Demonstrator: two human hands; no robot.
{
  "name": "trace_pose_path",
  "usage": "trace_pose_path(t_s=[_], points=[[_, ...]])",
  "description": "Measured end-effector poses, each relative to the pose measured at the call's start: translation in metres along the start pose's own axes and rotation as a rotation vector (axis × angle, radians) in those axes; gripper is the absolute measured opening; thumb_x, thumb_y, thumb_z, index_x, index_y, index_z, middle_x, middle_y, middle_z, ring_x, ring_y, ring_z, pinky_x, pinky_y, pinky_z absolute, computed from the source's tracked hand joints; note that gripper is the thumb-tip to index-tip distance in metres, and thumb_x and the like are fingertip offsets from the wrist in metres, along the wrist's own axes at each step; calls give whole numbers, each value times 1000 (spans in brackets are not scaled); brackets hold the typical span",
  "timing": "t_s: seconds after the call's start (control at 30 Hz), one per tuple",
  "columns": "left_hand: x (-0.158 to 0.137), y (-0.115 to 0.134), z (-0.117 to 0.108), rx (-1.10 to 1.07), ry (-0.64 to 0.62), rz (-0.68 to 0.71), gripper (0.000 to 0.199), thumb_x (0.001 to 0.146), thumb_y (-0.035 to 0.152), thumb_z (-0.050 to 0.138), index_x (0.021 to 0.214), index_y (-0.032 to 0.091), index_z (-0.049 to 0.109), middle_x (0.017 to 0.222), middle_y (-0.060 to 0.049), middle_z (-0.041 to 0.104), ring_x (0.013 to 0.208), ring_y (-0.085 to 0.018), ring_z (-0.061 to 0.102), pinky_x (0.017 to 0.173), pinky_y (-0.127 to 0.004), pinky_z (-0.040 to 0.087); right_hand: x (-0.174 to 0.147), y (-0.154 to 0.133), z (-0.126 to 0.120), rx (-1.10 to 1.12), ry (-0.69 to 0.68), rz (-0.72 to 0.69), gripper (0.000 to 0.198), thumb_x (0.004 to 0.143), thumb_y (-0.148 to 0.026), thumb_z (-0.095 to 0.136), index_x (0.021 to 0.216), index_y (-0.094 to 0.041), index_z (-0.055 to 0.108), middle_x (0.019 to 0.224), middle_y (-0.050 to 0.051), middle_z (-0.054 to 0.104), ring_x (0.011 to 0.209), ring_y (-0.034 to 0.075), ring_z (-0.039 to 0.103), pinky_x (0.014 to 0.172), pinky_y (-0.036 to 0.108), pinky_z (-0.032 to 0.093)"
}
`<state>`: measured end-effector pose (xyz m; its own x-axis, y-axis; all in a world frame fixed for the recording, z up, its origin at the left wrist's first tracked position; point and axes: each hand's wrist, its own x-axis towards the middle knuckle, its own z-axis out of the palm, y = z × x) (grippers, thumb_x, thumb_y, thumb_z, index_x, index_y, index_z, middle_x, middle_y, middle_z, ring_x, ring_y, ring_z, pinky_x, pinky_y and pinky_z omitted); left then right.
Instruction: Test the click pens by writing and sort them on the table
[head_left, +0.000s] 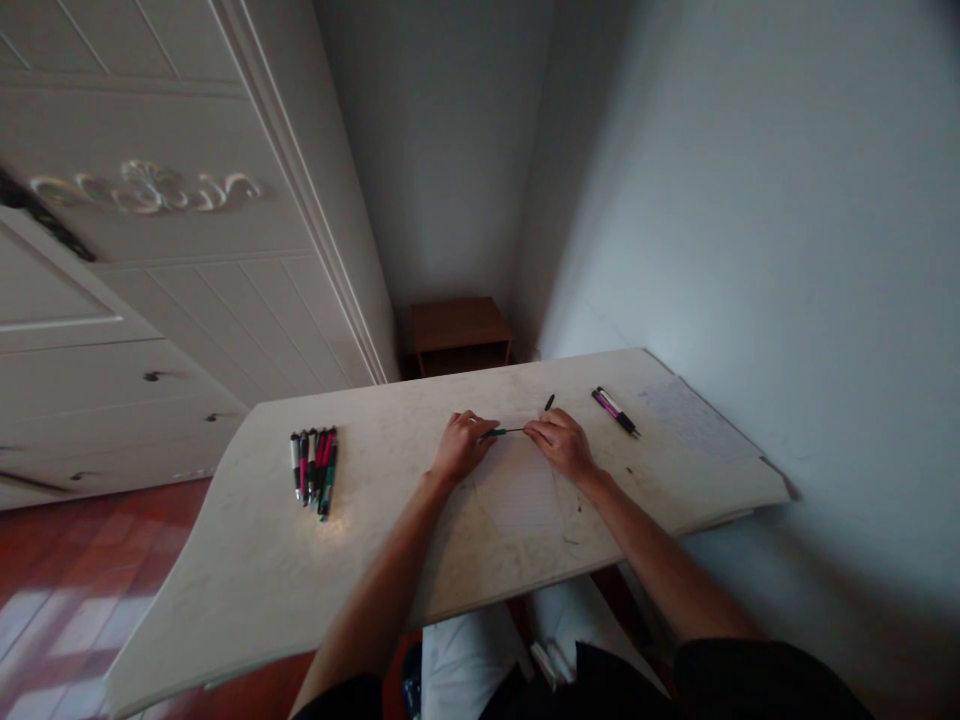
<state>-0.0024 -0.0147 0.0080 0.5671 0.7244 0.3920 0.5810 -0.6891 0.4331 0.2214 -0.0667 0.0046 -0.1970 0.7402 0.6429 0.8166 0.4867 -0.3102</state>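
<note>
Above a sheet of lined paper, my left hand is closed around a green pen barrel. A thin dark pen refill sticks out of the barrel toward the right. Its other end is pinched by the fingertips of my right hand. A small black pen part shows just beyond the right fingers; I cannot tell whether it touches them. Fingers hide much of the barrel and the right end of the refill.
At the left of the white table lies a row of several pens. Two more pens lie right of my hands, near another paper. A wall borders the right side; a small brown table stands beyond the far edge.
</note>
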Motion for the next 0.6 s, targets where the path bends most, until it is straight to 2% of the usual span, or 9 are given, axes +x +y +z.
trace_pose_path(t_s=[0.4, 0.6], points=[[0, -8, 3, 46, 34, 17, 25, 83, 21, 69, 108, 21, 71, 93, -6, 74, 90, -22, 61, 83, -38, 46, 0, 2, 1, 18, 1, 21, 18, 90, -26, 61, 82, -22, 76, 69, 4, 57, 71, 18, 52, 66, 30, 42], [1, -2, 2, 51, 17, 51, 22, 84, 20, 68, 106, 22, 71, 91, -5, 73, 89, -21, 61, 82, -36, 46, -1, 2, 3, 13, -4, 10, 18, 90, -26, 61, 80, -22, 75, 70, 4, 58, 72, 18, 52, 67, 30, 43]])
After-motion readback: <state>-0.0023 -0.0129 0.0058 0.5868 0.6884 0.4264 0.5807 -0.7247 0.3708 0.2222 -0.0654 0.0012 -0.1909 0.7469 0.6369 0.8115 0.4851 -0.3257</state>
